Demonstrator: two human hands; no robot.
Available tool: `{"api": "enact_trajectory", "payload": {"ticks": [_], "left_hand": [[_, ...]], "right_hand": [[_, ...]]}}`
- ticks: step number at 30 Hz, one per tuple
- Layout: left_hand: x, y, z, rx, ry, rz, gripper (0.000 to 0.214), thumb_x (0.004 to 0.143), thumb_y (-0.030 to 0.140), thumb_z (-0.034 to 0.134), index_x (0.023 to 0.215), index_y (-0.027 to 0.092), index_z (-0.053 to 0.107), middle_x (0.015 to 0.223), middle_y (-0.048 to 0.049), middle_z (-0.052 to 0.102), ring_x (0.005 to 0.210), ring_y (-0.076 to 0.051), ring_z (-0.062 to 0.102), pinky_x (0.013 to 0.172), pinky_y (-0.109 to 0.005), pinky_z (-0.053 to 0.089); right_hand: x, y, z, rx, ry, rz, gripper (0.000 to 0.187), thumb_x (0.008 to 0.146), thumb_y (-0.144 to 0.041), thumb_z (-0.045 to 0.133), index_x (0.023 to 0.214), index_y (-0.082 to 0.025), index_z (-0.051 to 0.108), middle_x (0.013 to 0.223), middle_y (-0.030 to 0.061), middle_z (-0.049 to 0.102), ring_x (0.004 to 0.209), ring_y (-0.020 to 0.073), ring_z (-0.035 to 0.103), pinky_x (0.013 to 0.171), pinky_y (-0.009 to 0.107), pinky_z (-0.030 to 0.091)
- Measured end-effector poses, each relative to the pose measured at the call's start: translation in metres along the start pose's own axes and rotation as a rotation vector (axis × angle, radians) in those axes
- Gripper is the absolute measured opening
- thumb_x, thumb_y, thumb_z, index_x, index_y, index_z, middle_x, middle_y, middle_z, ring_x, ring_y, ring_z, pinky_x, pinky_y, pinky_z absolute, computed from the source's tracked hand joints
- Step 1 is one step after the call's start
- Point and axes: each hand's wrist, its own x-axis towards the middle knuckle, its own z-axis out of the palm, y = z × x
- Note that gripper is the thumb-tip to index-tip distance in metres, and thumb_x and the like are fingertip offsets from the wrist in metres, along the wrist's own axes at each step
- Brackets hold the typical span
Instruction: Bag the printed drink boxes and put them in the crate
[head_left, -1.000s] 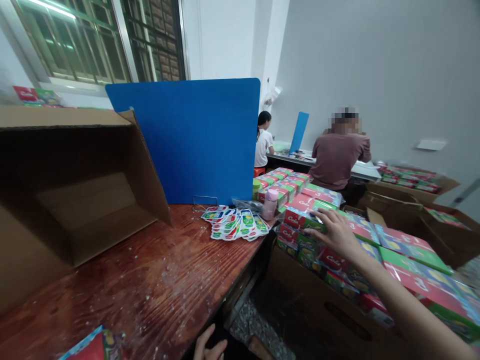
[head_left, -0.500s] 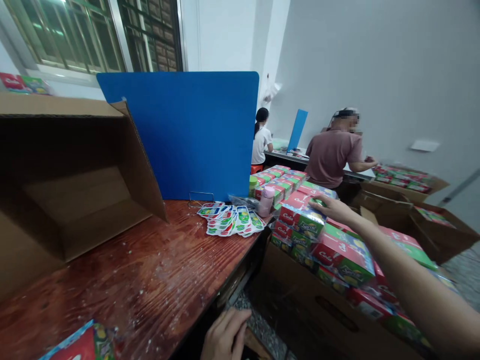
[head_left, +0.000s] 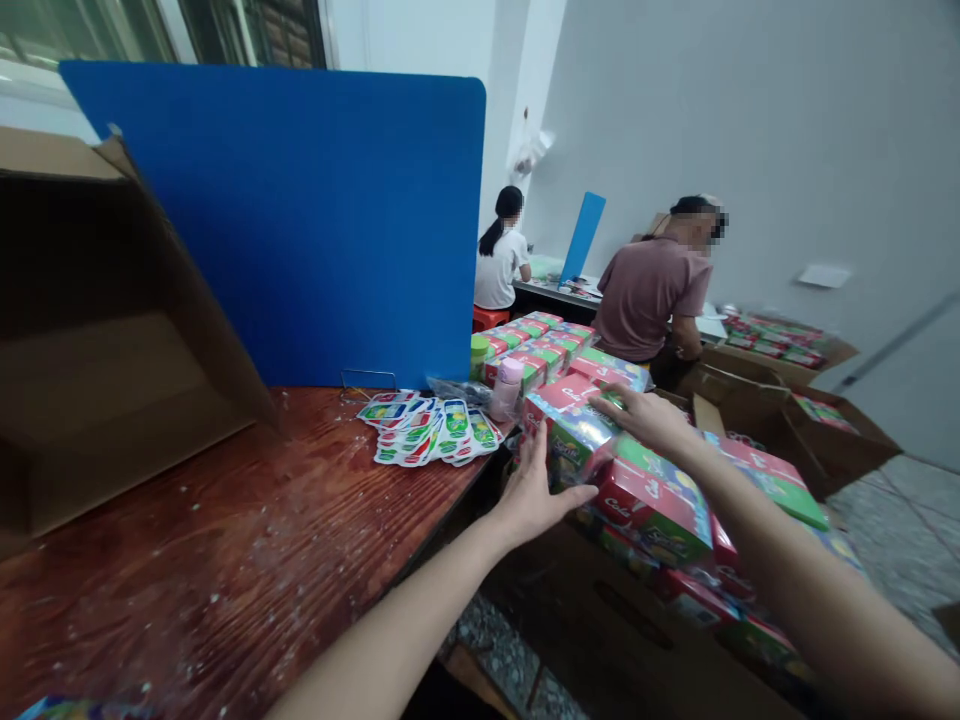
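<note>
My right hand (head_left: 637, 415) lies on top of a shrink-wrapped pack of red and green Cola and Sprite boxes (head_left: 641, 490), fingers curled over its far edge. My left hand (head_left: 534, 490) presses flat against the near left end of the same pack, fingers stretched out. The pack sits tilted on a heap of like packs (head_left: 750, 590) in a large cardboard carton (head_left: 600, 620) to the right of the table.
A wooden table (head_left: 225, 560) carries an open cardboard box (head_left: 97, 330) lying on its side, a blue divider (head_left: 315, 220), a fan of printed cards (head_left: 427, 430) and a small pink bottle (head_left: 506, 388). Two people sit at a far table, with more cartons (head_left: 817, 420) near them.
My left hand rose from below the table edge to the end of the pack. The pack under my right hand has lifted and tilted. The view has swung left and down.
</note>
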Motion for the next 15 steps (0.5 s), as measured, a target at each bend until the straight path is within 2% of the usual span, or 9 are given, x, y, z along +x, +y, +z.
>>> {"api": "enact_trajectory", "payload": {"ticks": [3,6,11,13,15], "left_hand": [[0.017,-0.011,0.004,-0.012,0.066,0.035,0.109,0.077,0.056,0.068,0.154,0.009,0.007,0.160,-0.0237,0.013,0.148,-0.038,0.013,0.117,-0.057,0.020],[0.031,-0.025,-0.001,-0.052,0.094,0.108,0.092,0.084,0.049,0.062,0.153,0.012,0.013,0.159,-0.0187,0.021,0.147,-0.032,0.020,0.119,-0.050,0.021],[0.059,-0.042,-0.020,-0.231,-0.017,0.163,0.073,0.088,0.043,0.059,0.151,0.025,0.028,0.155,-0.0089,0.036,0.142,-0.027,0.034,0.117,-0.044,0.027],[0.069,-0.045,-0.024,-0.308,-0.065,0.156,0.067,0.089,0.040,0.059,0.149,0.025,0.033,0.151,-0.0081,0.044,0.139,-0.026,0.039,0.116,-0.043,0.030],[0.076,-0.047,-0.024,-0.356,-0.062,0.144,0.063,0.089,0.038,0.059,0.147,0.023,0.038,0.146,-0.0080,0.050,0.136,-0.026,0.043,0.115,-0.043,0.032]], "right_hand": [[-0.010,-0.004,-0.003,0.006,0.025,-0.014,0.062,0.093,-0.065,0.027,0.126,-0.022,0.056,0.096,0.0150,0.072,0.090,0.0341,0.068,0.071,0.037,0.045],[-0.020,-0.006,-0.003,0.029,0.066,-0.038,0.061,0.094,-0.063,0.026,0.126,-0.021,0.056,0.095,0.0139,0.073,0.088,0.0325,0.068,0.070,0.035,0.044],[-0.037,-0.003,0.002,0.105,0.144,-0.029,0.059,0.093,-0.067,0.028,0.117,-0.024,0.061,0.076,0.0071,0.071,0.074,0.0287,0.068,0.059,0.030,0.038],[-0.045,-0.003,0.005,0.153,0.164,-0.038,0.059,0.093,-0.068,0.029,0.115,-0.024,0.062,0.070,0.0052,0.069,0.068,0.0260,0.066,0.057,0.029,0.036],[-0.052,-0.004,0.008,0.183,0.185,-0.055,0.060,0.093,-0.068,0.029,0.117,-0.023,0.062,0.067,0.0046,0.067,0.064,0.0243,0.065,0.056,0.028,0.035]]}}
